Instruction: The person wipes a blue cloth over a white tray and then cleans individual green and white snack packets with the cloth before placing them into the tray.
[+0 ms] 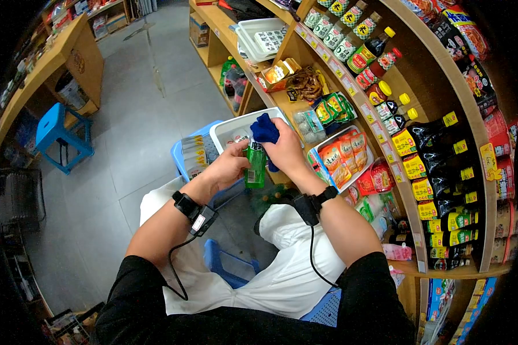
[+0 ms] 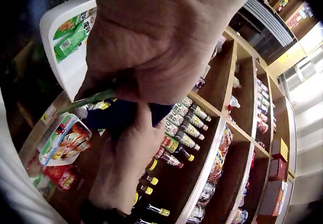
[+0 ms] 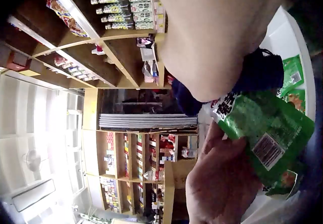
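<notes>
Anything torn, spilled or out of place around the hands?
Nothing stands out. The left hand holds a green packet, creased but with no visible tear; the right hand holds a dark blue cloth. No spill shows by the white tub.

Here's the green packet (image 3: pixel 267 128), all glossy plastic film, crinkled and catching the light! The dark blue cloth (image 1: pixel 264 127) looks matt and fuzzy by contrast. Smooth plastic on the white tub (image 1: pixel 230 125), smooth plastic again on the blue stool (image 1: pixel 54 119). Shelving (image 1: pixel 411 72) in smooth wood; trousers (image 1: pixel 190 282) in soft, creased matt cloth.
</notes>
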`<state>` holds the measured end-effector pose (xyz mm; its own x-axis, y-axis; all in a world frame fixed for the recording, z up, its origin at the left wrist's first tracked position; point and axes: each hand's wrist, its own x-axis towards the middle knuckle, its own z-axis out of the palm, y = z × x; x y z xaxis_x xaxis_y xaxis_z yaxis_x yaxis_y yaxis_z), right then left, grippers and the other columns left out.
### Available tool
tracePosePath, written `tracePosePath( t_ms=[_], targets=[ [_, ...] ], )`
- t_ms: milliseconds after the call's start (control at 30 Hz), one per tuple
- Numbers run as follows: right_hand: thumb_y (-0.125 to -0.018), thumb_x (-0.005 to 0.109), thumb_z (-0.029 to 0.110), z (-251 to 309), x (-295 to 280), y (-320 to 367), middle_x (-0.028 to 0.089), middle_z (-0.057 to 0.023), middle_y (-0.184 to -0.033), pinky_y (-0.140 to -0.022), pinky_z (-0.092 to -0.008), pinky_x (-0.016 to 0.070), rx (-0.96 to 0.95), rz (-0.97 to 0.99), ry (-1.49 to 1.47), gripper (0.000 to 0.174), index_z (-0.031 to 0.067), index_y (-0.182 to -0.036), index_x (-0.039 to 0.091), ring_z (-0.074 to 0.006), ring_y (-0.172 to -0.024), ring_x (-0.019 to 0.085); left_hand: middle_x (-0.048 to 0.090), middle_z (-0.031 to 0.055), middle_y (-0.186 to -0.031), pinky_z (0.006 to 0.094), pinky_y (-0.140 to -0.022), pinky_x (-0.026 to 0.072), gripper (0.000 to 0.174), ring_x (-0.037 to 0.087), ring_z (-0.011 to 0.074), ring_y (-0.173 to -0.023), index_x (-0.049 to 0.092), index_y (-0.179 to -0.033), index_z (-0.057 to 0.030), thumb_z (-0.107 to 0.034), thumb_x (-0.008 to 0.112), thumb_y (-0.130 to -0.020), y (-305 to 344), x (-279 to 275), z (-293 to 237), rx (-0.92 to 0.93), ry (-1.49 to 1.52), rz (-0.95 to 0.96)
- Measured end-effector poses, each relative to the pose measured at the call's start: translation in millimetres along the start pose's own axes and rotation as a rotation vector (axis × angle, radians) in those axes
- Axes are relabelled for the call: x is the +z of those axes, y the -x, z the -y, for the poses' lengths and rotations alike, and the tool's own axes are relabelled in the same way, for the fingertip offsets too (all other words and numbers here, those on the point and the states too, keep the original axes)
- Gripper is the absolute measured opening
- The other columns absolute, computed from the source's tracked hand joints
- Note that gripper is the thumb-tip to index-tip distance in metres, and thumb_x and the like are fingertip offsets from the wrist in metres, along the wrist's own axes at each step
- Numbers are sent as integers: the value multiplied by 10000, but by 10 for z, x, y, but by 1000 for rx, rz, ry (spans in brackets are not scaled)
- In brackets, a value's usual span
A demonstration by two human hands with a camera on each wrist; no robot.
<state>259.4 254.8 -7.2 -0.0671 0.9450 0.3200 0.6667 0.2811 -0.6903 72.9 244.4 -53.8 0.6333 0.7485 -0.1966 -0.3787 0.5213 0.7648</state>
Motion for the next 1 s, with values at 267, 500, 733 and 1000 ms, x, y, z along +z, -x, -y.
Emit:
tracePosePath(
  t_ms=[267,500,733,1000],
  targets=[
    [-732,718,33,67,37,40,682,-236,-1050,-880,-479,539,-13,97,-56,430,1,-1152,629,-447,-1000,663,636,74,-1231,334,-896,573,773,665,192,-1048,374,-1557,-135,183,452,-856,21,28,-36,30,21,-81],
    [-724,722,37,222,19,27,680,-227,-1064,-883,-480,533,-117,44,-5,417,12,-1132,640,-443,-1014,654,623,72,-1221,340,-885,577,756,665,202,-1038,424,-1499,-141,200,462,-827,25,-8,22,-70,-125,-105],
    [-739,739,62,42,7,-5,693,-235,-1063,-884,-473,539,-19,-22,28,404,3,-1127,645,-436,-1011,665,609,55,-1066,238,-571,437,865,587,132,-783,325,-1600,-212,159,497,-838,-11,-40,83,-11,-32,-62],
    [-788,787,165,-242,13,-1,730,-236,-1031,-866,-449,559,185,-5,-9,426,10,-1162,655,-401,-985,712,620,115,-1315,423,-923,593,829,681,258,-1090,341,-1583,-159,193,446,-839,-2,38,-51,95,99,-195]
  ],
)
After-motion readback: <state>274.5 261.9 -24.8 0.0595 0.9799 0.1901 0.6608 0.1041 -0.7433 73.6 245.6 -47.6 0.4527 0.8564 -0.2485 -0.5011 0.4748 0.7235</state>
